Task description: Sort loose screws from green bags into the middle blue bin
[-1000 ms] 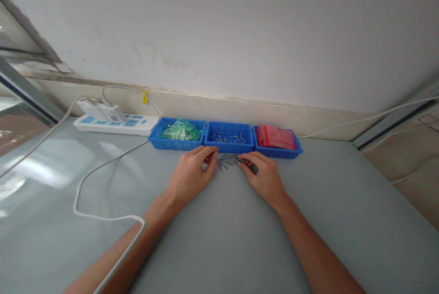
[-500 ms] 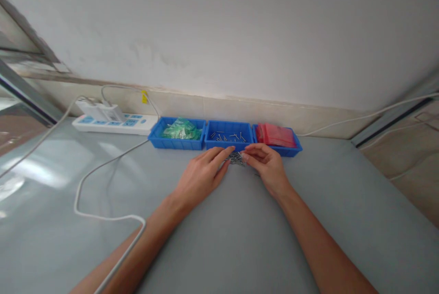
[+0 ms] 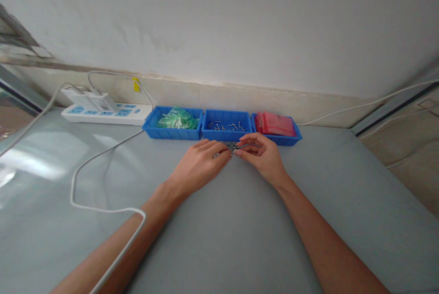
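Observation:
A bundle of thin silver metal pieces [image 3: 232,146], like nails or screws, lies between my two hands, just in front of the middle blue bin [image 3: 227,135]. My left hand [image 3: 202,160] has its thumb and fingers closed on the left end of the bundle. From the other side, my right hand [image 3: 263,156] curls its thumb and fingers around the right end, with some pieces showing inside the grip. Fingers hide part of the bundle. Loose small metal pieces with heads [image 3: 235,126] lie scattered in the middle bin.
The left blue bin [image 3: 171,134] holds a green plastic bag [image 3: 178,119] with pale contents. Red packets [image 3: 276,124] fill the right blue bin [image 3: 286,141]. A white power strip [image 3: 106,114] stands by the wall, and a white cable [image 3: 99,209] passes over my left forearm.
Both hands have closed in on the metal pieces, which now lie more side by side. A stray piece near my right hand no longer shows. The view has shifted slightly.

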A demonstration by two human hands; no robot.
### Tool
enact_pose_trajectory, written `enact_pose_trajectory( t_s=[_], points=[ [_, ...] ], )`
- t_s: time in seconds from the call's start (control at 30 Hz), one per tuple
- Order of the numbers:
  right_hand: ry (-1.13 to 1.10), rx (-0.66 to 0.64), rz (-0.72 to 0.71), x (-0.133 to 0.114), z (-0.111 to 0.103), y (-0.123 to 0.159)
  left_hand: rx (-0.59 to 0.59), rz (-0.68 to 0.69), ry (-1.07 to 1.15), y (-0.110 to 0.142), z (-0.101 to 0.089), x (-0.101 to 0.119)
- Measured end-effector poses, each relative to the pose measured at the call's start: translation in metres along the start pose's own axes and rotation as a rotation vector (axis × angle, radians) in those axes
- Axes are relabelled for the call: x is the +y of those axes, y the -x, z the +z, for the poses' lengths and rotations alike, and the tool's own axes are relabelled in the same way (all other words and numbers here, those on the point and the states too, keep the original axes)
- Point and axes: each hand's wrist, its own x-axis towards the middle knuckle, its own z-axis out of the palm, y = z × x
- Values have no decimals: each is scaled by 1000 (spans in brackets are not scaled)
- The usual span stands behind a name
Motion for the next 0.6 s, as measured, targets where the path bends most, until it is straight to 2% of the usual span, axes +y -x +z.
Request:
enact_pose_trajectory(
  t_s=[0.1, 0.17, 0.23, 0.33, 0.43, 0.5, 0.6],
  points=[
    [40, 47, -54, 0, -1, -1, 2, 13, -25, -3, 0, -1],
    [144, 97, -120, -2, -4, 0, 55, -60, -46, -6, -2, -7],
    [360, 117, -225, -8, -8, 2, 116, -185, -81, -12, -3, -15],
    [724, -3, -358, -21, -18, 6, 121, -341, -135, -22, -4, -29],
    [944, -190, -324, -32, -29, 11, 124, -392, -153, -28, -2, -34],
    [1015, -265, -258, -35, -37, 13, 147, -372, -136, -28, -1, -31],
    [1022, -334, -181, -33, -47, 15, 113, -219, -77, -21, -2, -22]
  ],
)
